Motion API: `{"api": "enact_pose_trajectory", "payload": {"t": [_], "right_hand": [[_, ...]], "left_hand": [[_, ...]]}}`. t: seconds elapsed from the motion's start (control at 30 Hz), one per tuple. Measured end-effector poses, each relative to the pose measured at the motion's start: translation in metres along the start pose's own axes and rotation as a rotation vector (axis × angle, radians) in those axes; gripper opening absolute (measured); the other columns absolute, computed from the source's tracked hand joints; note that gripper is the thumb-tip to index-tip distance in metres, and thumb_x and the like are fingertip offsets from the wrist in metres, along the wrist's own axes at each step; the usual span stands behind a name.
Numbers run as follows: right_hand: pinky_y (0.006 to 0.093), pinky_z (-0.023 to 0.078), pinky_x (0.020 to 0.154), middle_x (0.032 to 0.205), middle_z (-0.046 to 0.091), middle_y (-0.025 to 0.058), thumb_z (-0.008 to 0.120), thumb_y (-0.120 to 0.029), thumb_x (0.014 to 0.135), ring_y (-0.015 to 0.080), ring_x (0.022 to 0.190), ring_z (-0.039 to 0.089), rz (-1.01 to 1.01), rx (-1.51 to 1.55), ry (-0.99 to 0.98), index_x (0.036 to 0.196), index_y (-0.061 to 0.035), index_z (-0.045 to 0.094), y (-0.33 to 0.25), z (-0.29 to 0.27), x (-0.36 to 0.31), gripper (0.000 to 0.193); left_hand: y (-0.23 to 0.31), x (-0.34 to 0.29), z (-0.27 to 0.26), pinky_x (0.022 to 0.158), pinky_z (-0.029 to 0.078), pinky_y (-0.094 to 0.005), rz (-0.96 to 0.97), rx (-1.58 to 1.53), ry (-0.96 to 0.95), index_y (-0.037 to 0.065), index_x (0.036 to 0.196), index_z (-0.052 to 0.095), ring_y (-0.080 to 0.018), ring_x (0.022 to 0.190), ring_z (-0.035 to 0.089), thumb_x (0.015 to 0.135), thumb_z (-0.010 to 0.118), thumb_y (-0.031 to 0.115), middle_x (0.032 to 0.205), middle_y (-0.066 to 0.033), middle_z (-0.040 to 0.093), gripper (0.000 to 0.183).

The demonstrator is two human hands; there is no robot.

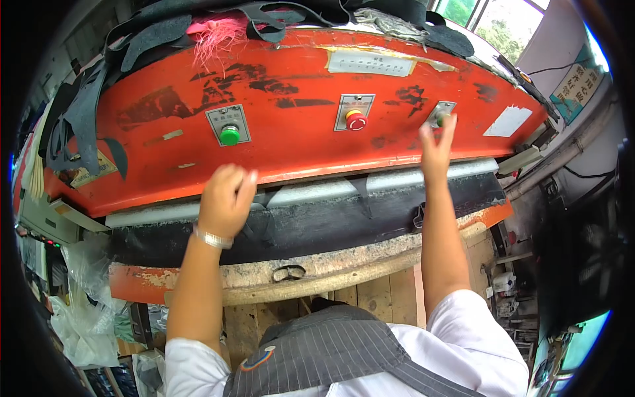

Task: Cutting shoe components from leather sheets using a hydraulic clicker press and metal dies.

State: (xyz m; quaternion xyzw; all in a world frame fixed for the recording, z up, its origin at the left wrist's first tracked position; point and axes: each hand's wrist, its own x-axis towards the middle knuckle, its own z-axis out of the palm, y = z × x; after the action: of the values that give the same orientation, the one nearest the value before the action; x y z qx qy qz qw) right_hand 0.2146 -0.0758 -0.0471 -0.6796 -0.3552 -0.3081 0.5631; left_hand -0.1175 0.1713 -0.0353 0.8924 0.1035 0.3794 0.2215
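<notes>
A person in a white shirt (pixel 473 341) stood at a wide red machine front (pixel 297 149), both bare arms stretched forward over its worktop, seen from above; the left hand (pixel 223 205) was near and just below a green button (pixel 230 135) on the left of the machine front, visibly apart from it; its back faced up, the fingers bent inward with a narrow gap beside the thumb, and how tightly they were curled, or whether they held anything, could not be told; a pale metallic band (pixel 213 238) circled that wrist.

The right hand (pixel 434 155) reached farther, up to a second green button (pixel 439 120) on the right; its visible fingers (pixel 450 127) were spread wide in a V, and the button, partly covered, showed between them; whether a fingertip touched it could not be told.

Between the two green buttons sat a red stop button (pixel 356 120) on a yellow base, well apart from both hands; below the machine front, a black sheet (pixel 331 225) stretched left to right beneath the arms, with pale grey sections (pixel 317 191) along its far side and a worn, pale board edge (pixel 357 261) along its near side; dark scraps of material (pixel 159 43) and a pink fringed bundle (pixel 215 36) lay on top of the machine, at the far side.
</notes>
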Motion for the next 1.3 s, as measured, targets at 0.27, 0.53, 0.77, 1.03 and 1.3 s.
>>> {"api": "enact_pose_trajectory", "payload": {"t": [0.27,0.53,0.77,1.03,1.3], "right_hand": [[0.0408,0.044,0.092,0.109,0.06,0.0143,0.074,-0.036,0.075,0.0317,0.104,0.054,-0.182,0.01,-1.206,0.114,-0.0017,0.059,-0.133,-0.03,-0.213,0.054],[0.0365,0.046,0.079,0.089,0.058,0.0113,0.077,-0.027,0.066,0.0285,0.089,0.054,-0.234,-0.339,-1.105,0.094,-0.0037,0.062,-0.147,-0.008,-0.242,0.04],[0.0401,0.05,0.072,0.085,0.061,0.0118,0.074,-0.031,0.07,0.03,0.084,0.06,-0.326,-0.165,-1.37,0.089,-0.0048,0.062,-0.167,-0.054,-0.251,0.034],[0.0373,0.048,0.086,0.121,0.055,0.0134,0.053,-0.015,0.081,0.0282,0.113,0.055,-0.989,-0.051,-1.009,0.115,-0.0123,0.057,-0.163,0.079,-0.154,0.034],[0.0379,0.044,0.098,0.09,0.064,0.0051,0.057,-0.015,0.077,0.0244,0.09,0.062,-1.519,0.379,-1.29,0.078,-0.0083,0.068,-0.178,0.17,-0.165,0.013]], "left_hand": [[0.003,-0.205,0.001,0.068,0.046,-0.0406,-0.242,0.068,-0.234,0.007,0.075,0.066,-0.0303,0.075,0.059,0.083,0.062,0.021,0.077,-0.0104,0.064,0.017],[0.01,-0.212,0.023,0.074,0.043,-0.041,-0.305,0.253,-0.104,0.008,0.073,0.067,-0.0302,0.079,0.057,0.079,0.062,0.022,0.078,-0.009,0.064,0.016],[0.037,-0.244,-0.005,0.069,0.047,-0.0396,-0.476,0.15,-0.413,0.009,0.069,0.071,-0.0289,0.074,0.06,0.076,0.068,0.033,0.071,-0.0093,0.064,0.025],[0.02,-0.17,0.019,0.081,0.049,-0.0378,-0.278,0.019,-0.213,0.004,0.093,0.068,-0.0309,0.091,0.061,0.081,0.065,0.03,0.095,-0.0125,0.066,0.029],[0.008,-0.195,0.055,0.114,0.02,-0.045,-0.37,0.325,-0.349,-0.005,0.134,0.042,-0.0326,0.138,0.028,0.081,0.061,0.048,0.145,-0.0191,0.035,0.077]]}}
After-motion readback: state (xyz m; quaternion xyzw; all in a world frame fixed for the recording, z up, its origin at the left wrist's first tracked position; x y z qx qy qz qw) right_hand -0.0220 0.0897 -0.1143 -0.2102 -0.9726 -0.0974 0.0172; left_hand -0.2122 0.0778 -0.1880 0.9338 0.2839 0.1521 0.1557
